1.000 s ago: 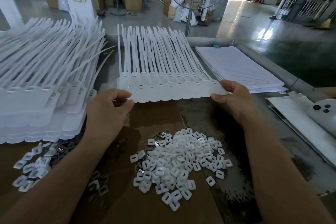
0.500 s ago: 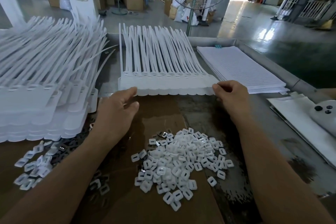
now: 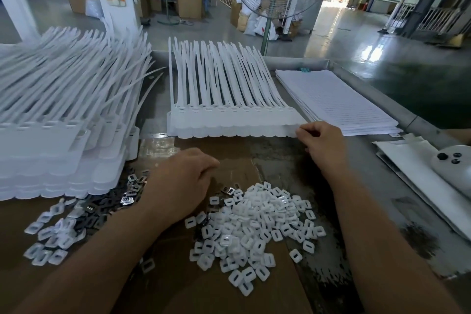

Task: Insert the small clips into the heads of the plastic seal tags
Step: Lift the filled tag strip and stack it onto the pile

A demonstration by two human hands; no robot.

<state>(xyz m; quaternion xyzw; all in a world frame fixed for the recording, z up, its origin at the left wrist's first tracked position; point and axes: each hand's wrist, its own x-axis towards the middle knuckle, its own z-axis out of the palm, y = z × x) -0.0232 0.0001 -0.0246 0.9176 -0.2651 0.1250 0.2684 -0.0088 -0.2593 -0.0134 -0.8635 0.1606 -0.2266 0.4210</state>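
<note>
My right grip [image 3: 322, 145] pinches tag strip [image 3: 234, 122] corner, just ahead-left. Left grip [image 3: 182, 183] curled, can't tell if holding. Clip pile [image 3: 254, 227] beside it. Risk: one-corner hold, strip could skew, clips misseat.

Matt white plastic clips [image 3: 257, 227], brown cardboard [image 3: 209, 296]
</note>
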